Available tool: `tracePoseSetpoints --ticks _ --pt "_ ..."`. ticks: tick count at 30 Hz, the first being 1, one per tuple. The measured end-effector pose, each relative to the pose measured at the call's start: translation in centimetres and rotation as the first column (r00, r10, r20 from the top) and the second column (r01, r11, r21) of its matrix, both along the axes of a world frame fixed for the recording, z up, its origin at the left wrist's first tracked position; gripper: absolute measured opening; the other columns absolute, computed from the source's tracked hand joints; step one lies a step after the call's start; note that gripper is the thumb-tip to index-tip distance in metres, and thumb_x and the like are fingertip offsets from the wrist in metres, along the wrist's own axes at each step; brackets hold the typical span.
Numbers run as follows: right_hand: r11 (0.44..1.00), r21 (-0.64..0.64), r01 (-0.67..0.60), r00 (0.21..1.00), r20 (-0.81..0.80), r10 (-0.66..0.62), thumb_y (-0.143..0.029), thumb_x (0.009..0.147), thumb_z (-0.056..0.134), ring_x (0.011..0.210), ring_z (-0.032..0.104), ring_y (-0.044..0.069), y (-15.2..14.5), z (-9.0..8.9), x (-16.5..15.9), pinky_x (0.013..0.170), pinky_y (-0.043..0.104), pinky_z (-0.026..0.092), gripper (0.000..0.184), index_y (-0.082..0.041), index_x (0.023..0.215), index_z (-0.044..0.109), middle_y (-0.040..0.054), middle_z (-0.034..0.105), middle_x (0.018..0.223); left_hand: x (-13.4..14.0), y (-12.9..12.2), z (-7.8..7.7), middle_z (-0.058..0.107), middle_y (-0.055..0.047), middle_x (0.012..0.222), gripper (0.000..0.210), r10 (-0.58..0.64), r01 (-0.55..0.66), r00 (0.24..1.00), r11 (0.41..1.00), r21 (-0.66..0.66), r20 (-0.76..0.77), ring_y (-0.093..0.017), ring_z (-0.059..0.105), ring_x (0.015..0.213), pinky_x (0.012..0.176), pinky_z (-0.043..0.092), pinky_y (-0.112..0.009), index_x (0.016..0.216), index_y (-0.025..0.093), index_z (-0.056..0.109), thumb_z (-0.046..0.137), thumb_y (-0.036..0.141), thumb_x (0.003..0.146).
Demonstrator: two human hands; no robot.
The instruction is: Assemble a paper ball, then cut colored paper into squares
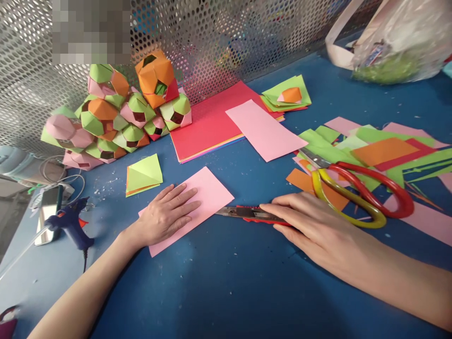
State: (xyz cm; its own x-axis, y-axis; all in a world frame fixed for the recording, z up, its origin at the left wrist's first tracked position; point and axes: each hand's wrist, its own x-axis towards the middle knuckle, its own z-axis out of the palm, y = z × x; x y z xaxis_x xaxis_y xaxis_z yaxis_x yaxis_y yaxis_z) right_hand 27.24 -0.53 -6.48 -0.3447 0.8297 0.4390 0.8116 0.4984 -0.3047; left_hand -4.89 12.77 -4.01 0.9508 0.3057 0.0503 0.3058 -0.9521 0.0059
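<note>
My left hand [165, 214] lies flat on a pink sheet of paper [210, 190], fingers stretched out, pressing it against the blue table. In my right hand [314, 226] is a red utility knife [249, 214], its fingers and thumb closed on the handle. The knife lies low over the table with its blade pointing left. Its tip meets the right edge of the pink sheet; whether the tip is under the paper I cannot tell. Just behind the left hand sits a small stack of green and orange squares [144, 174].
Red and yellow scissors [365, 193] lie by the right hand among paper offcuts [384, 148]. Behind are a red paper stack [208, 125], a pink strip [264, 129] and folded paper balls [106, 117]. A blue glue gun [74, 223] and phone [49, 212] lie left.
</note>
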Motion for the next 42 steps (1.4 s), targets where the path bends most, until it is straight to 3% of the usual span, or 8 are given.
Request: tracePoseSetpoints --ticks 19,26,33,42 --pt "0.999 -0.045 0.001 0.998 0.060 0.002 -0.015 0.097 0.034 0.092 0.061 0.025 -0.5 -0.2 -0.8 0.084 0.045 0.046 0.033 -0.023 0.113 0.062 0.0094 0.066 0.103 0.0 -0.1 -0.4 0.041 -0.007 0.152 0.042 0.014 -0.014 1.000 1.000 -0.023 0.002 -0.026 0.028 0.146 0.118 0.030 -0.051 0.142 0.022 0.047 0.040 0.033 0.101" --pt "0.999 -0.032 -0.028 0.997 0.070 0.030 -0.014 0.097 0.035 0.090 0.059 0.023 -0.7 -0.1 -1.3 0.078 0.040 0.048 0.030 -0.017 0.114 0.060 0.0109 0.065 0.101 -0.1 -0.2 -0.5 0.040 -0.006 0.153 0.043 0.035 -0.035 0.999 0.999 0.000 -0.025 -0.025 0.028 0.146 0.118 0.029 -0.050 0.142 0.023 0.046 0.039 0.034 0.102" --pt "0.999 -0.031 -0.013 0.995 0.099 0.016 -0.012 0.096 0.034 0.093 0.059 0.025 -1.2 -0.6 -1.9 0.081 0.044 0.048 0.035 -0.020 0.116 0.062 0.0115 0.065 0.106 -0.1 -0.2 -0.7 0.039 -0.006 0.153 0.042 0.030 -0.030 0.999 1.000 0.002 -0.015 -0.026 0.029 0.146 0.118 0.030 -0.051 0.142 0.023 0.046 0.039 0.034 0.102" --pt "0.999 -0.020 -0.037 0.995 0.095 0.038 -0.011 0.095 0.031 0.089 0.060 0.025 -1.4 0.2 -2.7 0.078 0.045 0.051 0.039 -0.019 0.114 0.064 0.0127 0.066 0.102 0.0 -0.4 -0.7 0.040 -0.006 0.152 0.042 0.034 -0.034 0.999 0.999 -0.012 0.004 -0.027 0.030 0.145 0.117 0.031 -0.050 0.141 0.022 0.048 0.036 0.034 0.102"
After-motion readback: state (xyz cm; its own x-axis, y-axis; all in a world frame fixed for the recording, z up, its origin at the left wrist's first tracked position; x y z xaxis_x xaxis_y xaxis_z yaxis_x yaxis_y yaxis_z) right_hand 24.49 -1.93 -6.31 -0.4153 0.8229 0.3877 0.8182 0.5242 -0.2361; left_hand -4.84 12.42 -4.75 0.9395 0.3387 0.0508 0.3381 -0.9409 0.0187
